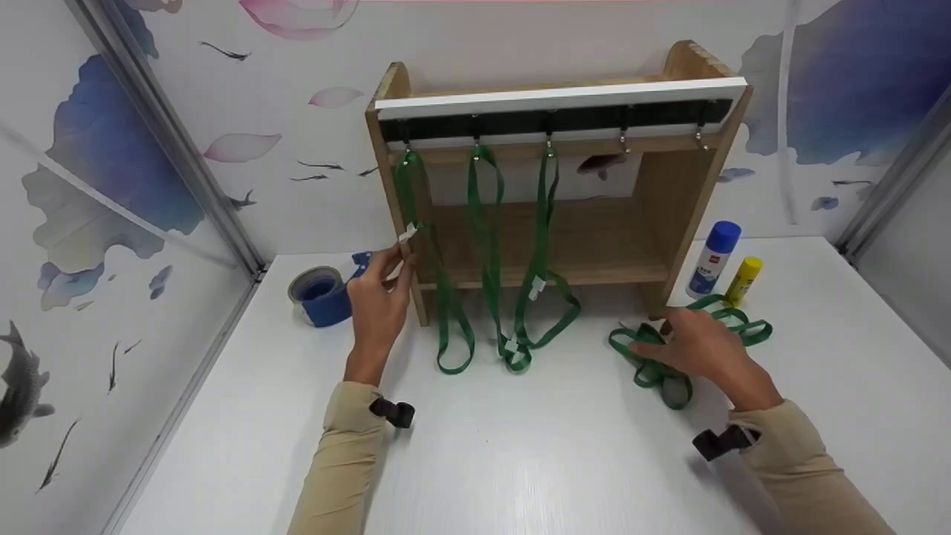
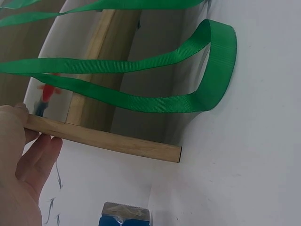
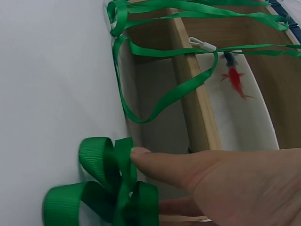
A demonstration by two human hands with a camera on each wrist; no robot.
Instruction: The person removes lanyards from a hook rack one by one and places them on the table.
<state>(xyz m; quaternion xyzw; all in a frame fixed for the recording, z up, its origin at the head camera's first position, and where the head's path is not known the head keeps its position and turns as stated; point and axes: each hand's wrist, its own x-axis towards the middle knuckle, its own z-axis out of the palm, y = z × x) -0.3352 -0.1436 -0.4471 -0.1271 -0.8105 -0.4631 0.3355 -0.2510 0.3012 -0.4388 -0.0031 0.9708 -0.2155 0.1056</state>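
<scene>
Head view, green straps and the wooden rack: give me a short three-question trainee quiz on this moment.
1. True or false: the right hand rests on a pile of green straps lying on the white table.
2. How many green straps hang from the hooks of the wooden rack?
3. Multiple choice: what does the left hand touch? A) the blue tape roll B) the rack's left side panel C) the blue-capped bottle

Key
1. True; the thumb touches the straps in the right wrist view.
2. Three, on the three left hooks; the two right hooks are bare.
3. B
</scene>
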